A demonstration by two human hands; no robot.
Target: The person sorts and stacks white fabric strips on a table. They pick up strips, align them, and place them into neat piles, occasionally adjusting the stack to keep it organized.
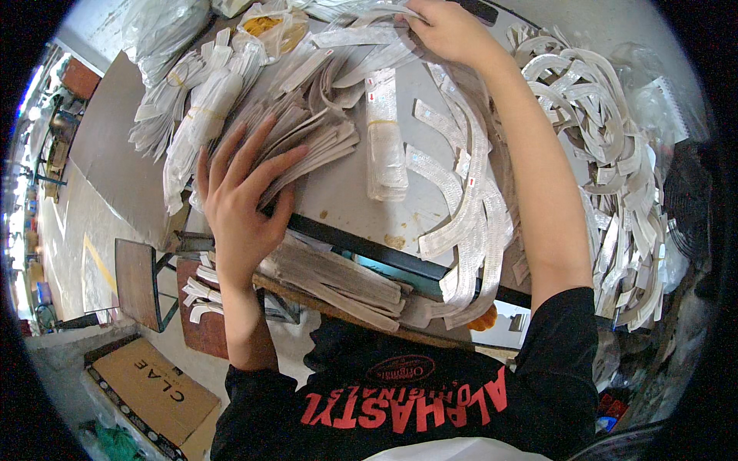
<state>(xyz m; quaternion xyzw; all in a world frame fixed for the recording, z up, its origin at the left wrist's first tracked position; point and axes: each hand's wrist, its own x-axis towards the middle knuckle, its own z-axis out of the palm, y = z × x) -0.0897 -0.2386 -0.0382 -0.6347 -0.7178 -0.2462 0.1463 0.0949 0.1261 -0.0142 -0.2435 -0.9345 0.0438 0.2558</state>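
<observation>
My left hand [250, 192] has its fingers spread over a loose fan of thin whitish strips [327, 142], its fingertips resting against them. At the far edge of the table, my right hand [453, 32] is closed, thumb and fingers pinched on the end of a curved white strip [384, 14]. Between the hands lies a straight bundle of strips [386, 146], held by a rubber band. Curved strips [469, 200] with small red and blue marks hang over the near table edge, below my right forearm.
Banded strip bundles [204, 119] and a clear plastic bag [161, 34] sit at the far left. A big tangle of looped strips [592, 115] fills the right side. More strips [330, 280] lie on a ledge under the tabletop [330, 196]. A cardboard box [154, 392] stands lower left.
</observation>
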